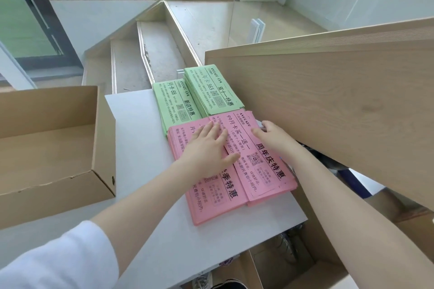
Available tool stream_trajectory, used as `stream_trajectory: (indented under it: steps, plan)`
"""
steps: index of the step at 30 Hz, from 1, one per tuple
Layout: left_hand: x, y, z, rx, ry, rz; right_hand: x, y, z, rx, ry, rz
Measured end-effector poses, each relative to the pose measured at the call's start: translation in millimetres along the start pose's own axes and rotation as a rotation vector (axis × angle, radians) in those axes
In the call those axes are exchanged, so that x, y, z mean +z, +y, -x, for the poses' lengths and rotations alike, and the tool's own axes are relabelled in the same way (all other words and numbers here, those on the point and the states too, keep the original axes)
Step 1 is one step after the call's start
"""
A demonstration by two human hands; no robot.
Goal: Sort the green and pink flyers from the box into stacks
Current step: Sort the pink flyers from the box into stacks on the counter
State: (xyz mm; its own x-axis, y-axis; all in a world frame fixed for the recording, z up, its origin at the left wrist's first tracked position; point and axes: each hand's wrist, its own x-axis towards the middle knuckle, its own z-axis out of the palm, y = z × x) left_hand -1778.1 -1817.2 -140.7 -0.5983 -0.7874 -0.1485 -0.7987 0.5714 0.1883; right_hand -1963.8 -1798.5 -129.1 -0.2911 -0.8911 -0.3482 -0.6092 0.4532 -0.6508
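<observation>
Already the box (47,138) sits open at the left of the table (141,136) with no flyers showing inside it, so the sorting looks close to done and the step in hand seems to be tidying. From the head camera, four stacks lie on the table's right side, up against a tilted wooden panel (340,105). Two green stacks are at the far end: a low one (175,105) on the left and a thicker one (211,88) just beside it on the right. Nearer are two pink stacks, side by side and touching: the left pink stack (211,199) and the right pink stack (265,171), the right one riding a little over the left along their shared edge.

The left hand (206,148) lies flat, fingers straight and spread, pressing across the seam where the pink stacks meet. The right hand (270,135) rests at the far right corner of the right pink stack; its fingers bend toward the edge, but whether they pinch sheets or only touch I cannot tell.

Next, I would judge, the pink edges want squaring: a steady press from the left while the right nudges loose sheets in, without shoving the green stacks.
</observation>
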Motion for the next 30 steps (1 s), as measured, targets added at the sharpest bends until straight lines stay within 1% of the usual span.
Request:
stream_trajectory:
  steps: [3, 9, 17, 19, 20, 22, 24, 26, 28, 30]
  plan:
    - [2, -2, -4, 0.036, -0.005, -0.011, 0, -5, -7, -0.03, -0.03, -0.01]
    - [4, -2, -8, 0.106, -0.006, 0.026, 3, -6, -14, -0.05, -0.023, 0.018]
    - [5, -3, -8, 0.113, 0.01, 0.067, 13, 2, -19, -0.059, 0.003, 0.016]
    - [4, -4, -7, 0.106, 0.01, 0.086, 14, 2, -17, -0.082, 0.016, 0.059]
    - [2, -4, -5, 0.101, 0.024, 0.104, 15, 1, -15, -0.124, 0.058, 0.118]
    - [-5, -5, 0, 0.089, 0.097, 0.165, 16, -6, -7, -0.262, 0.215, 0.252]
    - [-14, -9, 10, 0.071, 0.208, 0.257, 19, -22, 6, -0.395, 0.362, 0.341]
    - [-23, -19, 25, 0.05, 0.314, 0.32, 26, -41, 19, -0.44, 0.452, 0.481]
    - [-29, -34, 43, 0.018, 0.407, 0.339, 38, -60, 27, -0.446, 0.475, 0.606]
    - [-32, -51, 59, -0.03, 0.469, 0.375, 53, -78, 32, -0.444, 0.427, 0.654]
